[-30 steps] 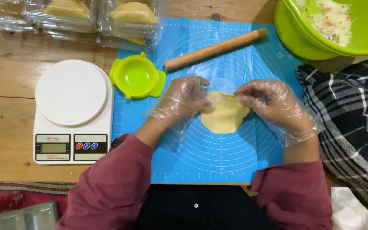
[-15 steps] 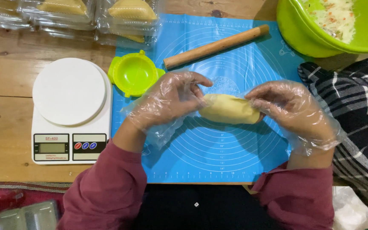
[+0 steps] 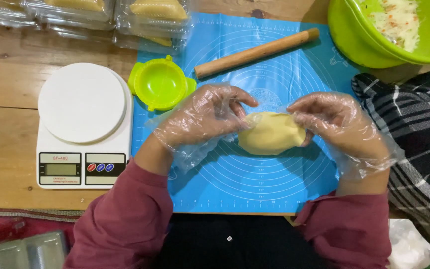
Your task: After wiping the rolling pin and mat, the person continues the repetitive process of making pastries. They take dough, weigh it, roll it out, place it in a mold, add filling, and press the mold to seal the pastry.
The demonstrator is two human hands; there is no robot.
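I see my left hand (image 3: 202, 119) in a thin clear glove, fingers curled and pinching the left end of a pale yellow dough piece (image 3: 270, 133). My right hand (image 3: 337, 122), gloved the same way, grips the right end of it, so the dough is held between both hands just above the blue silicone mat (image 3: 255, 184). Just beyond the left hand lies a green round dumpling mould (image 3: 160, 83), and further out a wooden rolling pin (image 3: 256, 53) lies slanted on the mat. To the left of the left hand stands a white kitchen scale (image 3: 82, 124) on the wooden table (image 3: 6, 139). Beyond the right hand is a green bowl (image 3: 369, 45) with a shredded filling, and beside this hand lies a dark striped cloth (image 3: 419, 144).
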